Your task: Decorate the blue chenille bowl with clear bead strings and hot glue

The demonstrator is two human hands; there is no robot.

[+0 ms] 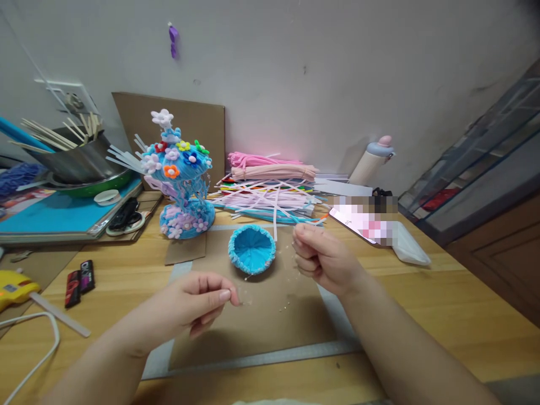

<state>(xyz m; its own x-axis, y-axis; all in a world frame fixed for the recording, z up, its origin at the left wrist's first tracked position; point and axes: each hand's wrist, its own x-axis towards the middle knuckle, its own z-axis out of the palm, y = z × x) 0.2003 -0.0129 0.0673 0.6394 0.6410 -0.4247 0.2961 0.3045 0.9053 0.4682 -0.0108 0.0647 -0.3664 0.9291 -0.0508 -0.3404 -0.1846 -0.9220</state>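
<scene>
"Where's the little blue bowl (pixel 252 250)?"

"On the brown cardboard sheet (pixel 236 343), just beyond the hands and roughly between them. It has a fluffy rim, and I can see right down into it."

"Is either hand touching it?"

"No. The left hand (pixel 208 301) is near it, on this side, with thumb and forefinger pinched together. Something thin may be at the tips, but I can't tell what."

"And the right hand (pixel 323 253)?"

"Raised to the right of the bowl, fingers curled in, thumb pressed against the forefinger. Whether anything is caught in there, I can't tell from here."

"What are those specks?"

"Tiny clear bits (pixel 283 308), scattered on the cardboard between the two hands."

"And that flowery thing behind the left hand?"

"A blue ornament (pixel 177 163), standing upright, with little flowers all over its top and base. To its right are bundles of fuzzy stems (pixel 270 188), pink, white and blue, piled against the wall (pixel 270 73)."

"Anything at the far left?"

"A yellow tool (pixel 14 289), partly out of sight, and two small packets (pixel 72 289) side by side."
</scene>
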